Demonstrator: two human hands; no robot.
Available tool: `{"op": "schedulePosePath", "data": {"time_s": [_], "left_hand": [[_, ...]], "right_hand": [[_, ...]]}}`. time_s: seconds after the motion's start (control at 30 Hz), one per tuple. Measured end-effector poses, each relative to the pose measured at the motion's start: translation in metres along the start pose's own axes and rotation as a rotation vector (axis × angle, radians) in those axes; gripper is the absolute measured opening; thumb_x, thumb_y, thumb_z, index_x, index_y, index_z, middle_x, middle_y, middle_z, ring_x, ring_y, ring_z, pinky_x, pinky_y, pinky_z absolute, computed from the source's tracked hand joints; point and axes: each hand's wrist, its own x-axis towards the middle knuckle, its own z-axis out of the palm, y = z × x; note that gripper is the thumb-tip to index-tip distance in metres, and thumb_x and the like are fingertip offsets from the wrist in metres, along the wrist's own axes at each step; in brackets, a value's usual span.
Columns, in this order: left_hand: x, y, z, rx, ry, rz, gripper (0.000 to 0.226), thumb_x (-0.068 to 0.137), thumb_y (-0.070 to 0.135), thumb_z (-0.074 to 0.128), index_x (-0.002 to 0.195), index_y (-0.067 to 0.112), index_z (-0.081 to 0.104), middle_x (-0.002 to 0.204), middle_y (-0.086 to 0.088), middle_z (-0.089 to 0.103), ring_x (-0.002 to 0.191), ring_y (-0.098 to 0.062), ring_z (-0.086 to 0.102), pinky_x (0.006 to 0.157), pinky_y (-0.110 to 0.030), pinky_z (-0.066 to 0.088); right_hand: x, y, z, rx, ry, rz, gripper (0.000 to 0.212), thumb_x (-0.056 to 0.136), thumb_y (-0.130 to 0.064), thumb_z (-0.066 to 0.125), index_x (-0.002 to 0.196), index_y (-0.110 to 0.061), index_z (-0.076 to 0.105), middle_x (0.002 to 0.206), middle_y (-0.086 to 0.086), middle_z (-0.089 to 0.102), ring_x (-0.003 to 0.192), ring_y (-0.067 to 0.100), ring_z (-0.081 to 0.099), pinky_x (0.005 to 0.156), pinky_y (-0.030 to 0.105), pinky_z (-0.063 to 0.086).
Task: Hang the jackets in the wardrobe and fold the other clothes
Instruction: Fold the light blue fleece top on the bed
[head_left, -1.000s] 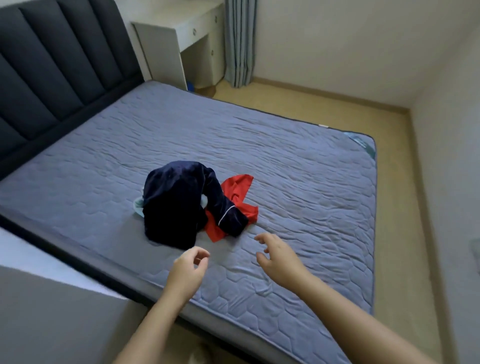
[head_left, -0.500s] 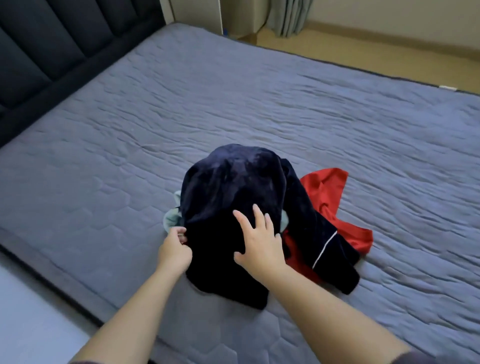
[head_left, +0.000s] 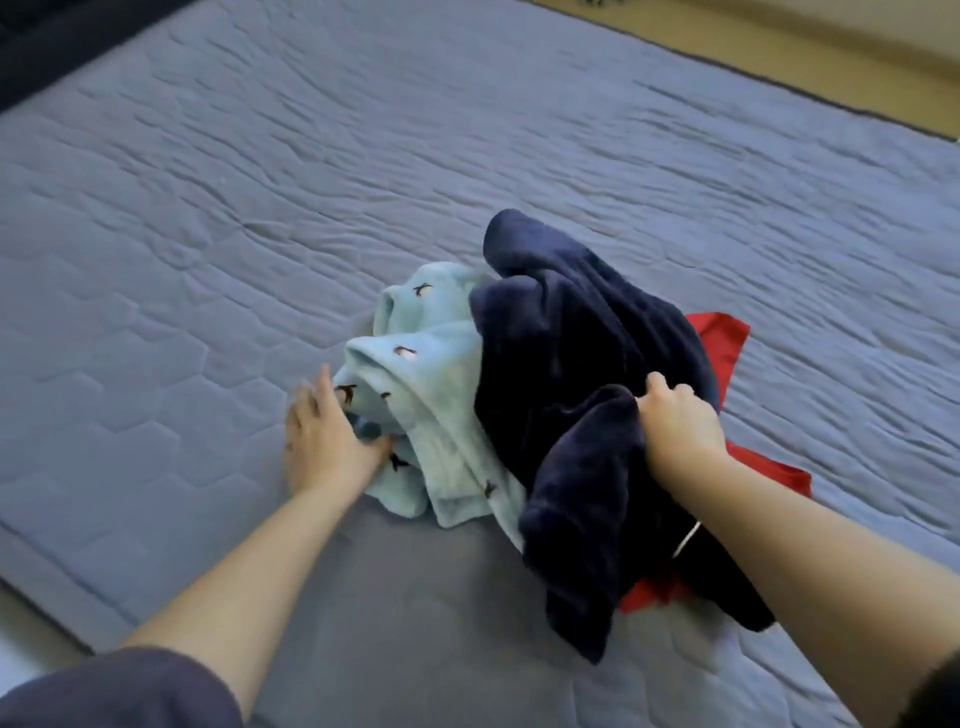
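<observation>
A heap of clothes lies on the grey quilted mattress (head_left: 467, 156). A dark navy fleece garment (head_left: 582, 364) is bunched on top and pulled toward the right; my right hand (head_left: 675, 426) grips a fold of it. Beside it on the left a light blue fleece garment (head_left: 431, 395) with small dark bird prints is uncovered. My left hand (head_left: 324, 436) rests at its left edge, thumb against the fabric and fingers extended. A red garment (head_left: 722, 343) shows under the navy one on the right.
The mattress stretches wide to the left and behind the heap. Its near edge (head_left: 47, 603) runs along the lower left. A strip of wooden floor (head_left: 831, 67) shows beyond the far edge. A dark headboard corner (head_left: 31, 41) sits at top left.
My right hand has grabbed the navy garment and pulled it rightward, uncovering the light blue garment. My left hand has moved to the blue garment's edge. The view has come closer.
</observation>
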Motion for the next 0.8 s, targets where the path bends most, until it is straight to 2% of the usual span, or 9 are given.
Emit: {"op": "schedulePosePath", "data": {"time_s": [0.03, 0.1, 0.13, 0.2, 0.33, 0.43, 0.6, 0.7, 0.8], "left_hand": [[0.003, 0.006, 0.006, -0.035, -0.058, -0.039, 0.092, 0.075, 0.034, 0.073, 0.147, 0.023, 0.016, 0.144, -0.017, 0.036, 0.130, -0.037, 0.037, 0.097, -0.047, 0.038], [0.002, 0.015, 0.014, -0.048, -0.114, -0.101, 0.055, 0.082, 0.030, 0.062, 0.132, 0.022, 0.039, 0.123, -0.017, 0.054, 0.109, -0.039, 0.053, 0.080, -0.041, 0.042], [-0.001, 0.020, 0.014, -0.075, -0.088, -0.120, 0.034, 0.086, 0.027, 0.054, 0.119, 0.020, 0.049, 0.116, -0.017, 0.057, 0.100, -0.038, 0.055, 0.076, -0.038, 0.041], [-0.011, 0.032, 0.002, -0.235, 0.005, -0.099, 0.013, 0.089, 0.021, 0.044, 0.098, 0.018, 0.053, 0.107, -0.013, 0.057, 0.087, -0.031, 0.050, 0.073, -0.035, 0.037], [-0.037, 0.076, -0.056, -0.674, 0.023, 0.022, 0.014, 0.092, 0.012, 0.047, 0.082, 0.021, 0.052, 0.081, 0.005, 0.057, 0.077, -0.014, 0.052, 0.061, -0.023, 0.040], [-0.065, 0.127, -0.113, -0.943, 0.058, 0.129, 0.024, 0.093, 0.006, 0.047, 0.078, 0.022, 0.052, 0.077, 0.007, 0.057, 0.071, -0.007, 0.052, 0.059, -0.013, 0.044], [-0.110, 0.204, -0.228, -1.127, 0.102, 0.219, 0.020, 0.091, 0.015, 0.043, 0.090, 0.020, 0.062, 0.097, -0.003, 0.066, 0.091, -0.017, 0.063, 0.081, -0.032, 0.051], [-0.155, 0.243, -0.297, -1.168, 0.119, 0.298, 0.023, 0.091, 0.017, 0.041, 0.094, 0.020, 0.064, 0.099, -0.002, 0.067, 0.094, -0.015, 0.063, 0.083, -0.031, 0.051], [-0.209, 0.284, -0.365, -1.232, 0.105, 0.336, 0.027, 0.096, 0.019, 0.040, 0.105, 0.015, 0.064, 0.103, -0.003, 0.067, 0.096, -0.015, 0.063, 0.083, -0.032, 0.052]], "right_hand": [[-0.003, 0.006, 0.006, 0.008, -0.032, 0.000, 0.033, 0.097, -0.010, 0.039, 0.127, -0.014, 0.053, 0.124, 0.009, 0.041, 0.111, 0.030, 0.048, 0.074, 0.034, 0.042], [-0.009, 0.006, 0.016, 0.018, -0.041, -0.035, 0.032, 0.097, -0.013, 0.042, 0.126, -0.017, 0.052, 0.125, 0.007, 0.040, 0.111, 0.027, 0.047, 0.070, 0.032, 0.040], [-0.013, 0.004, 0.019, 0.016, -0.030, -0.052, 0.031, 0.096, -0.014, 0.044, 0.125, -0.019, 0.052, 0.125, 0.006, 0.039, 0.110, 0.026, 0.046, 0.067, 0.031, 0.039], [-0.023, 0.000, 0.019, 0.018, -0.016, -0.071, 0.029, 0.096, -0.017, 0.044, 0.124, -0.021, 0.052, 0.127, 0.006, 0.038, 0.111, 0.026, 0.046, 0.066, 0.031, 0.041], [-0.049, -0.001, -0.001, 0.050, -0.093, -0.113, 0.043, 0.092, -0.019, 0.047, 0.134, -0.025, 0.041, 0.139, 0.007, 0.031, 0.119, 0.029, 0.040, 0.077, 0.034, 0.044], [-0.076, 0.008, -0.038, 0.130, -0.173, -0.106, 0.053, 0.089, -0.019, 0.049, 0.139, -0.023, 0.035, 0.150, 0.009, 0.019, 0.126, 0.032, 0.036, 0.090, 0.039, 0.044], [-0.125, 0.044, -0.133, 0.291, -0.014, -0.112, 0.062, 0.087, -0.016, 0.050, 0.144, -0.024, 0.026, 0.156, 0.007, 0.010, 0.131, 0.032, 0.032, 0.096, 0.041, 0.041], [-0.157, 0.072, -0.196, 0.383, 0.077, -0.137, 0.070, 0.089, -0.020, 0.051, 0.148, -0.030, 0.016, 0.159, 0.002, 0.005, 0.136, 0.030, 0.027, 0.096, 0.042, 0.041], [-0.193, 0.095, -0.259, 0.590, 0.108, -0.194, 0.079, 0.087, -0.032, 0.060, 0.149, -0.032, 0.011, 0.157, -0.001, 0.013, 0.137, 0.027, 0.028, 0.100, 0.041, 0.041]]}}
